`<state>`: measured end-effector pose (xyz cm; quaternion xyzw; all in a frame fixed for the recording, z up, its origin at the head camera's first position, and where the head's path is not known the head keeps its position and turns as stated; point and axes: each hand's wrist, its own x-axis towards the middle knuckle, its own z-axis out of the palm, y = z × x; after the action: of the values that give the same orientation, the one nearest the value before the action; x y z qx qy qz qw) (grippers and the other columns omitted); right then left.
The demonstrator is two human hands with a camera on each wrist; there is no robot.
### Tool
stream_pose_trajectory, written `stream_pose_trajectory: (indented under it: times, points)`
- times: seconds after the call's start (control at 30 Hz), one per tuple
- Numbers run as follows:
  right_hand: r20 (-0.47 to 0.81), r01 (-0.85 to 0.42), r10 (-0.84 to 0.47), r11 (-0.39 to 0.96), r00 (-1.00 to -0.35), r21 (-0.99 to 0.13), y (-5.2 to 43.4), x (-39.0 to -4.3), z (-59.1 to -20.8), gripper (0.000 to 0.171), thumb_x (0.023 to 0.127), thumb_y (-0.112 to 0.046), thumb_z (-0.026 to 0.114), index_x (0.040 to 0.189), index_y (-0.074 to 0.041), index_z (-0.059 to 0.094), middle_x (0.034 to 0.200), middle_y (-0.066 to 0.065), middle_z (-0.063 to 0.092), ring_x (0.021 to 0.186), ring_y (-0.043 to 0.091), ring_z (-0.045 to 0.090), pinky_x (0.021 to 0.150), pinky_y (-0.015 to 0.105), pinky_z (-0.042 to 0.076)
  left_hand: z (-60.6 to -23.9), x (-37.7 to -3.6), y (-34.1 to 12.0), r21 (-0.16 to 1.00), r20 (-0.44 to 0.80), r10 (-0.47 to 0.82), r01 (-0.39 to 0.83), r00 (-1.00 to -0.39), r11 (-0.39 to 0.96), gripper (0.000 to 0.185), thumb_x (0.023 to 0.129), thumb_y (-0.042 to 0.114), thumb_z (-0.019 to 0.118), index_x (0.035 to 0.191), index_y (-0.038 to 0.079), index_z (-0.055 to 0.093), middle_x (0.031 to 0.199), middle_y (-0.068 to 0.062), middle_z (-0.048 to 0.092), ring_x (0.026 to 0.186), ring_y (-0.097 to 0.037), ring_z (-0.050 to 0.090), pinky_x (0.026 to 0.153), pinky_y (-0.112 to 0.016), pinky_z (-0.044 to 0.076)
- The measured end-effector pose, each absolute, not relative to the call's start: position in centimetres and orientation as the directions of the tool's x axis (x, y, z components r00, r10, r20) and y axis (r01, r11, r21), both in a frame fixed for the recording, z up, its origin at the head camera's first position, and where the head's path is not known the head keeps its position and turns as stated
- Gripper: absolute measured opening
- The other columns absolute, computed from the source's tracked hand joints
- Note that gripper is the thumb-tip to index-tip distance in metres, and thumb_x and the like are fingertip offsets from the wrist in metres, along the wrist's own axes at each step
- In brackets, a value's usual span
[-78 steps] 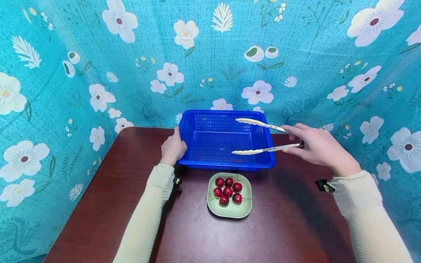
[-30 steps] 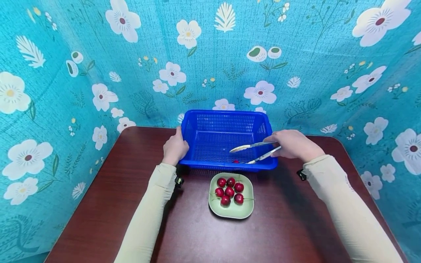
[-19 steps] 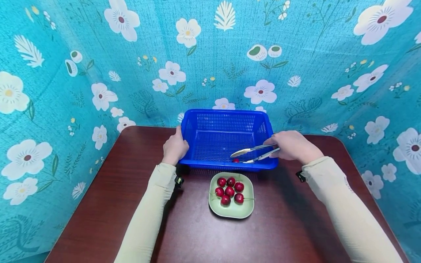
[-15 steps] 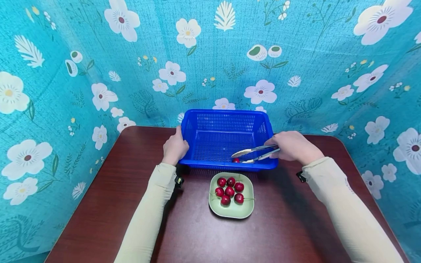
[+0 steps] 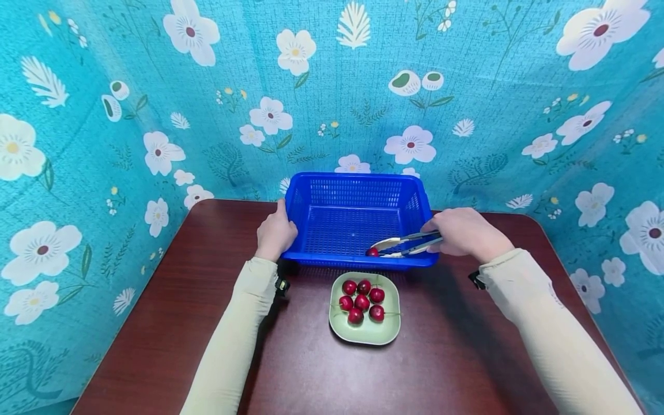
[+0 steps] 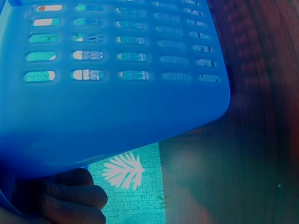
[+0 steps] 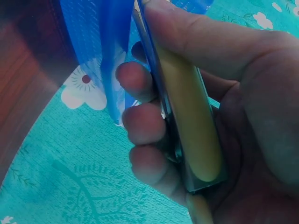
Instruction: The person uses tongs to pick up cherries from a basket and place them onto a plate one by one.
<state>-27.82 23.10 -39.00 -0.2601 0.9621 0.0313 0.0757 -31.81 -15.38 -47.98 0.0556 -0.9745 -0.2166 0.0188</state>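
My left hand (image 5: 276,231) grips the left end of a blue perforated plastic basket (image 5: 358,259); in the left wrist view its curled fingers (image 6: 77,198) show under the rim. My right hand (image 5: 463,233) holds a pair of tongs (image 5: 410,237) over the basket's right side, fingers and thumb wrapped round the handle (image 7: 189,116) in the right wrist view. The pale tips of the tongs are down inside the basket, close around a red cherry (image 5: 372,252) near the front wall. Whether both tips touch the cherry I cannot tell.
A pale green square dish (image 5: 365,337) with several cherries (image 5: 361,302) stands just in front of the basket. Both lie on a dark reddish-brown table (image 5: 311,369). A turquoise flowered cloth (image 5: 332,86) hangs behind the table, close to the basket's back.
My right hand has lowered the tongs into the basket, and their arms have drawn together around the cherry near the front wall. The left hand keeps its grip on the basket.
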Motion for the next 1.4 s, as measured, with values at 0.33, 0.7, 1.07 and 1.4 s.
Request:
stream_pose_trajectory:
  times: [0.33,0.7,1.07,1.4]
  points:
    - [-0.170,-0.472,-0.475,0.879,-0.863,-0.062,24.2,-27.9,-40.0,0.044,0.087,-0.033,0.083,0.125,-0.011,0.077,0.117,0.015,0.076,0.109,0.038,0.070,0.094,0.059,0.053,-48.2,-31.9,-15.4,0.422,0.015,-0.115,-0.098,-0.993,0.901,0.070,0.101,0.021,0.054,0.163,0.010,0.025,0.106,-0.024,0.073,0.081,-0.041,0.071,0.069,-0.056,0.056]
    - [-0.144,-0.476,-0.494,0.868,-0.857,-0.143,25.6,-28.1,-40.8,0.048,0.089,-0.036,0.081,0.131,-0.013,0.074,0.125,0.015,0.074,0.117,0.040,0.068,0.097,0.061,0.052,-48.0,-31.9,-15.4,0.423,0.004,-0.114,-0.101,-0.994,0.900,0.070,0.102,0.021,0.054,0.164,0.010,0.023,0.102,-0.022,0.073,0.077,-0.038,0.070,0.065,-0.053,0.054]
    - [-0.124,-0.461,-0.485,0.868,-0.865,-0.182,26.1,-27.9,-41.6,0.052,0.090,-0.036,0.080,0.135,-0.013,0.071,0.125,0.015,0.074,0.116,0.039,0.069,0.096,0.062,0.052,-48.2,-31.9,-15.5,0.420,0.007,-0.118,-0.105,-0.993,0.902,0.071,0.102,0.021,0.054,0.164,0.010,0.024,0.106,-0.023,0.073,0.080,-0.039,0.070,0.068,-0.054,0.055]
    - [-0.103,-0.460,-0.487,0.864,-0.867,-0.205,26.5,-27.8,-41.9,0.054,0.090,-0.038,0.080,0.136,-0.012,0.070,0.124,0.014,0.074,0.112,0.036,0.070,0.093,0.060,0.054,-48.2,-32.0,-15.5,0.421,0.002,-0.119,-0.107,-0.993,0.900,0.071,0.102,0.021,0.054,0.164,0.010,0.023,0.108,-0.023,0.073,0.079,-0.039,0.070,0.068,-0.053,0.055]
